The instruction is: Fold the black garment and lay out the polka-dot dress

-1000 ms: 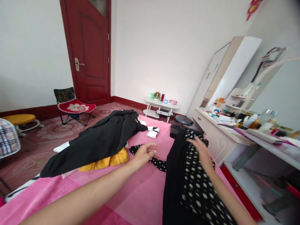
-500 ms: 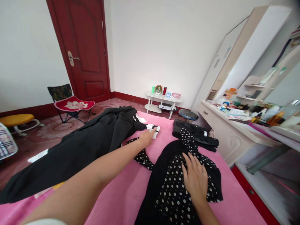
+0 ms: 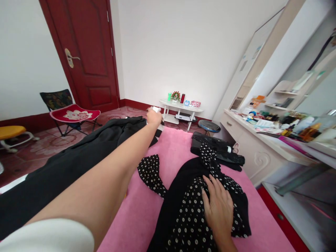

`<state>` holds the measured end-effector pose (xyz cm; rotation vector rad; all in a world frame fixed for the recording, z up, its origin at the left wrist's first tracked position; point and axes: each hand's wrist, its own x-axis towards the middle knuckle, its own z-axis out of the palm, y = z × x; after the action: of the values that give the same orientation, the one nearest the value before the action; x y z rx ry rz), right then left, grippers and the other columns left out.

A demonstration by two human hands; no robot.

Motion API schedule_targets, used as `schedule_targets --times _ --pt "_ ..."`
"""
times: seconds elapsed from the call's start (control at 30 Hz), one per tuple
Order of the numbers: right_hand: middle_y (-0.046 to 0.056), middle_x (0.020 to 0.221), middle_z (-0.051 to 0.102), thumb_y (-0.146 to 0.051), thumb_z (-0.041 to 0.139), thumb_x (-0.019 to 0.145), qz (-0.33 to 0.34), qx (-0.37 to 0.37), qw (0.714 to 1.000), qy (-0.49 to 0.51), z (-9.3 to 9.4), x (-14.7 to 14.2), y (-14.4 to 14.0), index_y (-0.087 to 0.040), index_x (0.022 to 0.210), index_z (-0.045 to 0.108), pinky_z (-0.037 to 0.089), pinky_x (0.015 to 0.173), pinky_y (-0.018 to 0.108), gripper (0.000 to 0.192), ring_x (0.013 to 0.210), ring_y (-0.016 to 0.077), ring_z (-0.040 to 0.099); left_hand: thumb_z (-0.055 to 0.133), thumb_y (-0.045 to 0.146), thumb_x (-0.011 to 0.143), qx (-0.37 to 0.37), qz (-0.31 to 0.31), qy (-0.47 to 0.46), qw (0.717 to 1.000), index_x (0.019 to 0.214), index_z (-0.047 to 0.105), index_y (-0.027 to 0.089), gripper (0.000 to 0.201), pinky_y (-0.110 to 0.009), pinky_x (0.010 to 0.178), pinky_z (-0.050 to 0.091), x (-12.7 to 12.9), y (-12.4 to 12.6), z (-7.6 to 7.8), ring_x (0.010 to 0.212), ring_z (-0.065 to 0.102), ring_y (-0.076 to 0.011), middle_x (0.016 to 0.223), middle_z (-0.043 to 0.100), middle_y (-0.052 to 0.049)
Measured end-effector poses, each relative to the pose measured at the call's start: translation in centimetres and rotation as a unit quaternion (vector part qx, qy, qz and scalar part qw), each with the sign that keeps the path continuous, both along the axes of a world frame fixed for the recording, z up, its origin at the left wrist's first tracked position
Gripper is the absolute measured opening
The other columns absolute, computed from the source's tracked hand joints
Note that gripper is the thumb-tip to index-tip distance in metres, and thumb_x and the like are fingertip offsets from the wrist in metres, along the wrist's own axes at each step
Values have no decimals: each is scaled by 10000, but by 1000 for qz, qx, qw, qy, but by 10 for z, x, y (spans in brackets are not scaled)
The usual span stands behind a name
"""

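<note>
Pink bed (image 3: 170, 154) scene: left hand (image 3: 154, 117) raised at far edge, grip pinched on small white item (image 3: 156, 109), above black coat (image 3: 78, 161); right hand (image 3: 219, 208) flat, fingers spread, pressing polka-dot garment (image 3: 189, 217) near bed's right side, folded black clothes (image 3: 217, 150) beyond.

1. Bright, even daylight fills the room; the white wall (image 3: 189, 52) looks almost overexposed.
2. Shadows are soft and faint.
3. Wide-angle distortion bends the door (image 3: 81, 52) and dresser (image 3: 265, 140) at the edges.
4. The lower-right corner is blurred.
</note>
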<state>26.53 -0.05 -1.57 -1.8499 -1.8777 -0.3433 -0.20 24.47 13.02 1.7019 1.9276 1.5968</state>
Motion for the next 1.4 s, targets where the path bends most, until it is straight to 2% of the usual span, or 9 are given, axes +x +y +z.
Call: schedule_targets --times 0.07,0.13,0.3,0.47,0.73,1.03,1.17,1.27,1.4 --pt "59 1410 431 -394 271 916 -4 -2 1000 -3 1 -1 0 -238 1310 477 245 1058 482 472 1310 271 338 445 210 924 -4 67 -39 997 1391 147 -44 609 -574 996 320 -17 2 8 1275 372 -391 1365 329 -336" --pt "63 1412 429 -390 268 921 -5 -4 1000 -6 3 -1 -1 -229 1316 473 237 1061 478 473 1312 268 332 434 183 910 -13 46 -15 999 1401 84 -66 652 -526 1077 239 -21 -8 -1 1357 241 -359 1432 215 -333" --pt "57 1410 434 -383 266 929 -6 -8 1000 -2 6 -2 -3 -239 1319 471 232 1059 469 464 1306 255 337 569 84 755 -87 -209 109 968 1161 585 116 407 -385 1082 327 19 -85 -72 1206 484 -242 1227 573 -119" --pt "53 1414 430 -369 268 938 -15 -6 1000 0 11 -6 -9 -245 1328 465 206 1072 460 454 1314 248 321 584 192 785 -127 -357 133 916 1097 655 184 320 -334 1025 395 50 -180 -119 1131 547 -217 1211 601 -70" --pt "63 1420 417 -351 241 955 -28 -15 999 -23 15 -13 -17 -241 1337 450 190 1077 461 450 1320 245 305 436 269 899 -115 -392 175 896 1334 469 240 438 -382 1091 269 20 -258 -135 1226 456 -197 1335 533 -28" --pt "111 1412 355 -289 431 858 13 -6 997 71 69 -44 -61 -204 1310 409 374 980 385 460 1261 255 387 609 264 800 -100 -371 152 910 1322 482 245 537 -368 1036 322 12 -270 -143 1148 483 -221 1261 579 -42" --pt "130 1247 499 -408 570 770 -4 -104 986 133 53 -56 -88 -193 1285 455 463 820 380 569 1013 276 583 621 256 788 -99 -370 160 910 1310 492 241 538 -355 1022 337 14 -274 -145 1140 490 -219 1255 581 -40" --pt "116 1035 637 -374 622 718 -21 -112 946 304 32 -45 -97 -138 1108 593 452 860 376 458 985 282 602 638 244 763 -117 -362 168 909 1273 532 234 521 -363 988 374 12 -281 -143 1080 540 -231 1176 628 -51" --pt "33 970 695 -413 718 623 13 5 771 636 47 -6 -112 -194 1115 610 485 847 352 549 952 237 628 621 277 763 -125 -355 160 912 1199 588 242 438 -334 906 438 -11 -284 -119 1001 604 -230 1105 665 -43"
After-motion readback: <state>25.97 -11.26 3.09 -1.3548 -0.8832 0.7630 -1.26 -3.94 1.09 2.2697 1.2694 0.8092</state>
